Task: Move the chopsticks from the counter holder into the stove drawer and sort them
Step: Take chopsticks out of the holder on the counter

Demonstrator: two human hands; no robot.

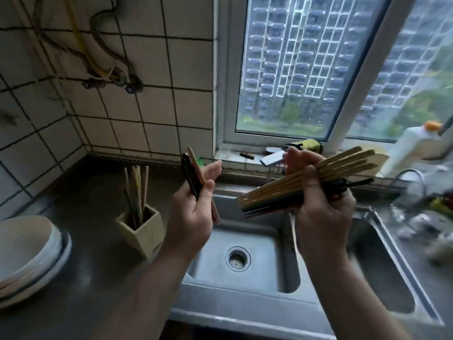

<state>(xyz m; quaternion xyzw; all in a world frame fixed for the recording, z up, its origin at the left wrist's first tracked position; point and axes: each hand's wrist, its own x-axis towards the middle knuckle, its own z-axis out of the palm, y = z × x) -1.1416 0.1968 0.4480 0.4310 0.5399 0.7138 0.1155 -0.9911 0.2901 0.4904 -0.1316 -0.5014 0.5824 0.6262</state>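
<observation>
A square beige chopstick holder (144, 233) stands on the dark counter left of the sink, with several pale chopsticks (139, 190) still upright in it. My left hand (196, 207) is raised over the sink's left edge, closed around a small bunch of dark chopsticks (192, 175) that point up. My right hand (323, 204) hovers above the sink and grips a large bundle of light wooden and dark chopsticks (306, 182), lying nearly level with their ends to the right. No drawer is in view.
A steel double sink (245, 290) lies below both hands, with its drain (237, 258) in the left basin. Stacked white bowls (29, 253) sit at the left counter edge. A tap (409, 175), a white bottle (411, 148) and a cluttered windowsill (245, 155) are behind.
</observation>
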